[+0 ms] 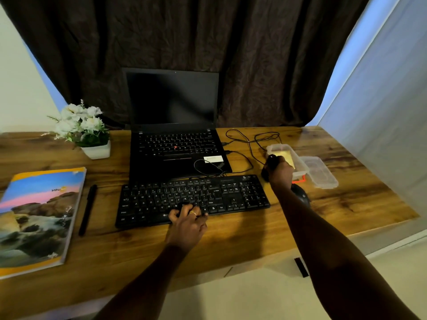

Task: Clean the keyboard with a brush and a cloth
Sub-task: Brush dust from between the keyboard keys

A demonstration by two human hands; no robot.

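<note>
My left hand (187, 224) lay on the near edge of the black full-size keyboard (194, 197), which sat square on the brown wood-grain desk (231, 248). Its fingers were loosely bent, with the tips pressing keys by the space bar and gripping nothing. I judged that brace light, so a firm sweep could skate the board sideways.

My right forearm passed just over the black computer mouse (301, 197), and a dropped elbow would shove it.

Further out, my right hand (279, 173) was curled tight round a dark stubby tool (268, 167). I took it for the brush, though it was too dim to be sure. It hovered at the clear plastic tub (300, 168) holding the folded yellow cloth (286, 157). The tub looked light enough to tip or drag.

The thin black cables (249, 140) looped beside it might snag my knuckles and tug the open black laptop (175, 146) behind.
</note>
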